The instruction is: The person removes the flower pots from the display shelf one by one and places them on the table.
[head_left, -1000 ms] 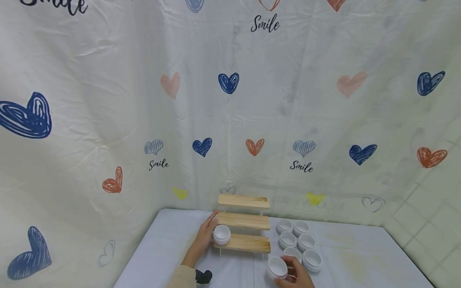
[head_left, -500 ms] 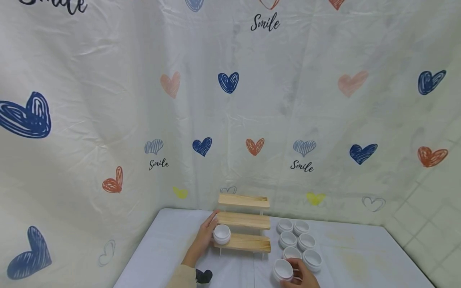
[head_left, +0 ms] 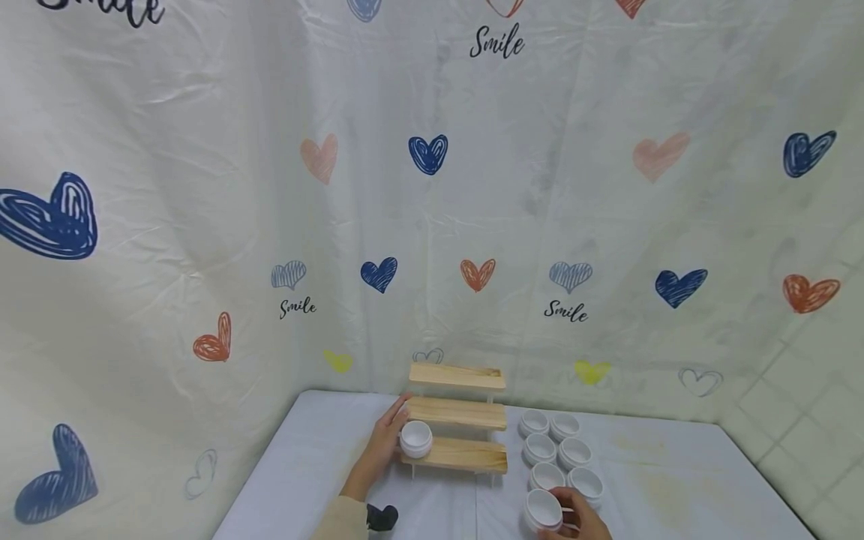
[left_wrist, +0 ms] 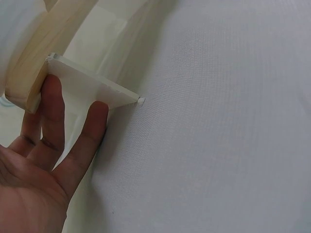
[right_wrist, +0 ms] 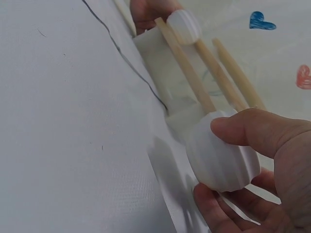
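My right hand (head_left: 584, 517) grips a small white ribbed ramekin (head_left: 543, 510) at the near end of a group of matching ramekins (head_left: 575, 454). In the right wrist view, the thumb lies on one side of that ramekin (right_wrist: 218, 158) and fingers support the other. My left hand (head_left: 382, 448) rests at the left end of a three-tier wooden display stand (head_left: 466, 455). Up close in the left wrist view, its extended fingertips touch the stand's white side support (left_wrist: 92, 87) and wooden shelf edge (left_wrist: 34, 73). Another ramekin (head_left: 415, 439) sits on the lowest shelf's left end.
A white cloth covers the table (head_left: 675, 480). Behind it hangs a pale curtain (head_left: 499, 210) printed with hearts and "Smile". A dark heart (head_left: 382, 518) shows beside the left sleeve (head_left: 343, 517).
My right hand has moved to the right with the ramekin, closer to the group's near end. The left hand, the stand and the ramekin on its shelf have stayed in place.
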{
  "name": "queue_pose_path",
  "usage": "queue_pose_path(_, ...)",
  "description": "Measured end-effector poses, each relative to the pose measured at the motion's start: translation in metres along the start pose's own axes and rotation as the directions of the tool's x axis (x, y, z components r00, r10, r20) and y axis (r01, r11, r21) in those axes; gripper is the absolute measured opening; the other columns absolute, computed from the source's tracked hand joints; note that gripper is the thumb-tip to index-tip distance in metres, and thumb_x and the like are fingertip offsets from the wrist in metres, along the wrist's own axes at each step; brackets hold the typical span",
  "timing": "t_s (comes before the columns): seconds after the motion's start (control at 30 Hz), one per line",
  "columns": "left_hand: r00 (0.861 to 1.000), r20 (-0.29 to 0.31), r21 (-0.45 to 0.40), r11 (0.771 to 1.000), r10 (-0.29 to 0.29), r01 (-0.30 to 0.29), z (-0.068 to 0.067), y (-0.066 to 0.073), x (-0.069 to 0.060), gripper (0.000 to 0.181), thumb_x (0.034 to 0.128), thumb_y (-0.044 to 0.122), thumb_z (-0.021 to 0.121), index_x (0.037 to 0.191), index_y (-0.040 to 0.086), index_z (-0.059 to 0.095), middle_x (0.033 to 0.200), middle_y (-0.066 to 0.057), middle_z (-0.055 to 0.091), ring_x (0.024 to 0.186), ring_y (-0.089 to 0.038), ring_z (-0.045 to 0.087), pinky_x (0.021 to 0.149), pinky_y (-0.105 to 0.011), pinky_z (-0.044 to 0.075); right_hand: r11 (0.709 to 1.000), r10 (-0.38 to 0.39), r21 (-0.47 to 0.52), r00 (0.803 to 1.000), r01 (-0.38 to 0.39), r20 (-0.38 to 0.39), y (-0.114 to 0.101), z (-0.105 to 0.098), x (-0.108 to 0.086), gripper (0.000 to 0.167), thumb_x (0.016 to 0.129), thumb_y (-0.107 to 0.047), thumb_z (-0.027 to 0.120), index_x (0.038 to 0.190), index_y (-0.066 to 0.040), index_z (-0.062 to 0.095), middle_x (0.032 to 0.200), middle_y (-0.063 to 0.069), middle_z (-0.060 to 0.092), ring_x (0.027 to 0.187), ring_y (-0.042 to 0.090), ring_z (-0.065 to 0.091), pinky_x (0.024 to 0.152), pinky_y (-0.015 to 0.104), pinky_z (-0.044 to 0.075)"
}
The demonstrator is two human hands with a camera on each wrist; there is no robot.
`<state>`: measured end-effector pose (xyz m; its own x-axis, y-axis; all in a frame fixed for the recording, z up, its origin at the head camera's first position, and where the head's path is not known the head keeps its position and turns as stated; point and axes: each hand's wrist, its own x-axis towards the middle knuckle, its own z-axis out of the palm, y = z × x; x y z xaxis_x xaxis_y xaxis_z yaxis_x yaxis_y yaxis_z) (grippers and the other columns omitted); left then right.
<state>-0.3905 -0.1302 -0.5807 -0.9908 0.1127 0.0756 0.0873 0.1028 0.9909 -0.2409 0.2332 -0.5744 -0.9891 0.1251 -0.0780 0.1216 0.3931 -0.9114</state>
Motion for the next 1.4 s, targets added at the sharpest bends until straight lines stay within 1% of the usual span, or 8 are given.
queue_pose_path(0.2,1.0,0.0,-0.007,1.0,0.0,0.0,0.0,0.002,-0.001,0.065,0.099,0.065,0.049,0.156,0.034,0.042,0.169,-0.007,0.029,0.155,-0.044,0.027,0.119,-0.074,0.021,1.0,-0.012,-0.005,1.0,0.012,-0.008,0.002,-0.005,-0.002,0.079,0.061,-0.016,0.098,0.124,0.002,0.055,0.116,0.019,0.066,0.095,0.023,0.068,0.08,0.036,0.064)
queue_pose_path(0.43,1.0,-0.003,-0.011,1.0,-0.003,0.003,0.0,0.002,-0.001,0.067,0.0981,0.066,0.049,0.156,0.034,0.042,0.169,-0.007,0.03,0.156,-0.042,0.025,0.121,-0.073,0.019,0.999,-0.026,0.039,1.0,0.027,-0.017,0.007,-0.008,-0.003,0.08,0.061,-0.013,0.098,0.126,0.003,0.054,0.116,0.018,0.065,0.097,0.023,0.068,0.078,0.031,0.062)
queue_pose_path(0.57,1.0,0.0,-0.01,1.0,-0.003,0.003,-0.001,0.001,-0.001,0.07,0.0967,0.068,0.049,0.157,0.033,0.042,0.169,-0.007,0.03,0.155,-0.042,0.026,0.121,-0.073,0.019,0.998,-0.035,0.048,0.999,0.036,-0.016,0.009,-0.011,-0.004,0.081,0.062,-0.013,0.097,0.127,0.004,0.053,0.117,0.018,0.065,0.097,0.024,0.069,0.079,0.03,0.062)
queue_pose_path(0.63,1.0,0.001,-0.006,1.0,0.001,-0.001,-0.001,0.001,-0.002,0.071,0.0967,0.068,0.049,0.157,0.032,0.041,0.169,-0.007,0.03,0.155,-0.043,0.026,0.12,-0.073,0.019,0.999,-0.038,0.038,0.999,0.039,-0.017,0.01,-0.012,-0.004,0.082,0.062,-0.015,0.098,0.127,0.004,0.053,0.117,0.018,0.065,0.098,0.024,0.069,0.079,0.03,0.062)
queue_pose_path(0.8,1.0,-0.003,-0.005,1.0,0.008,-0.008,0.0,0.001,-0.002,0.069,0.0979,0.066,0.049,0.157,0.032,0.042,0.169,-0.006,0.03,0.156,-0.042,0.025,0.121,-0.073,0.019,1.0,-0.029,0.011,0.999,0.03,-0.016,0.013,-0.014,-0.003,0.082,0.063,-0.018,0.098,0.127,0.004,0.053,0.117,0.017,0.065,0.097,0.022,0.068,0.078,0.028,0.061)
queue_pose_path(1.0,1.0,-0.009,-0.002,1.0,-0.002,0.002,0.001,0.002,-0.002,0.066,0.0986,0.065,0.049,0.156,0.034,0.042,0.169,-0.006,0.031,0.154,-0.043,0.029,0.121,-0.073,0.02,0.999,-0.031,0.022,0.999,0.031,-0.013,0.015,-0.017,-0.003,0.079,0.066,-0.014,0.096,0.128,0.005,0.052,0.118,0.017,0.064,0.095,0.018,0.067,0.076,0.023,0.059)
queue_pose_path(1.2,1.0,-0.006,-0.005,1.0,0.008,-0.008,0.0,0.001,-0.001,0.064,0.0993,0.064,0.049,0.156,0.035,0.043,0.169,-0.006,0.031,0.155,-0.042,0.027,0.121,-0.072,0.019,0.999,-0.025,0.024,0.999,0.025,-0.023,0.015,-0.02,-0.003,0.081,0.064,-0.016,0.097,0.128,0.005,0.053,0.118,0.016,0.065,0.095,0.017,0.067,0.075,0.022,0.058)
queue_pose_path(1.4,1.0,-0.003,-0.004,1.0,0.012,-0.012,-0.001,0.0,-0.001,0.063,0.0989,0.064,0.049,0.155,0.036,0.044,0.169,-0.005,0.031,0.156,-0.042,0.026,0.121,-0.072,0.019,0.999,-0.025,0.024,0.999,0.026,-0.03,0.016,-0.02,-0.004,0.08,0.062,-0.015,0.097,0.127,0.004,0.053,0.116,0.016,0.065,0.095,0.018,0.067,0.074,0.021,0.058)
